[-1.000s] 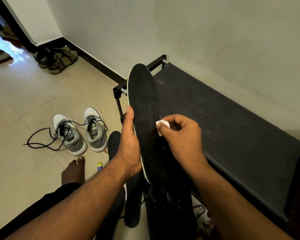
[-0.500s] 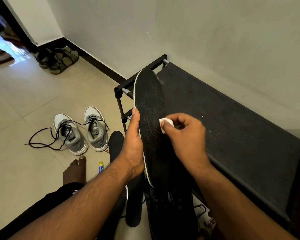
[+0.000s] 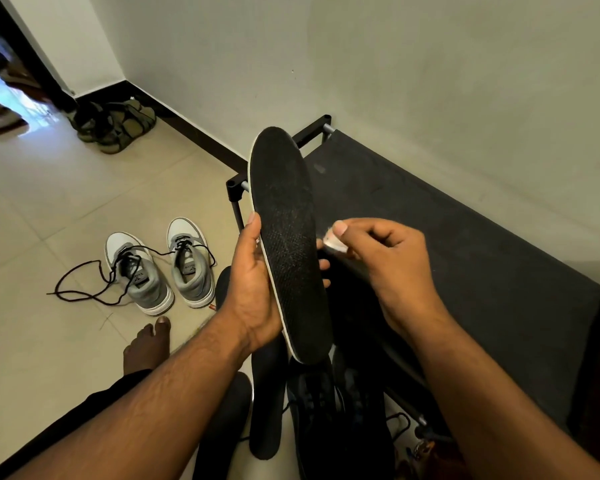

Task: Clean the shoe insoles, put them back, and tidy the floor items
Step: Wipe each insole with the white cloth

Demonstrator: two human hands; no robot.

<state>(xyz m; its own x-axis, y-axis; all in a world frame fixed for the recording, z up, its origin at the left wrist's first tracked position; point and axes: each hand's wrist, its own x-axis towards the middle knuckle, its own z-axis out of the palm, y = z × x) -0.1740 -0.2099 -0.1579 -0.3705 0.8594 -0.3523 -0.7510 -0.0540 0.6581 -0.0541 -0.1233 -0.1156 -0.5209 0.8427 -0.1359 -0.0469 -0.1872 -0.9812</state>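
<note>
At the far left corner of the floor [image 3: 42, 209], against the skirting, lies a heap of olive sandals [image 3: 116, 124]. Nearer, on the tiles left of centre, a pair of grey sneakers [image 3: 160, 268] stands side by side, toes away from the person; their openings show only grey linings, and whether insoles sit inside cannot be told. A dark lace [image 3: 84, 289] trails loose from the left sneaker across the floor. Just below them a bare foot [image 3: 148, 344] rests on the tiles.

The left hand [image 3: 253, 292] is closed around the lower half of a black insole [image 3: 286, 237], thumb along its left edge and fingertips curling round the right edge, holding it upright and tilted slightly left, its white rim showing. Below it, more dark insoles [image 3: 265, 403] lie on the floor between the forearms, beside a black shoe [image 3: 321, 410] whose inside is too dark to read.

The right hand [image 3: 381, 258] pinches a small white wipe [image 3: 333, 242] between thumb and forefinger, just beside the insole's right edge; whether the wipe touches it cannot be told.

Behind both hands a black rack [image 3: 465, 258] runs along the wall, its top shelf bare. At the bottom right, under the rack's near edge, some small items are too blurred to name.
</note>
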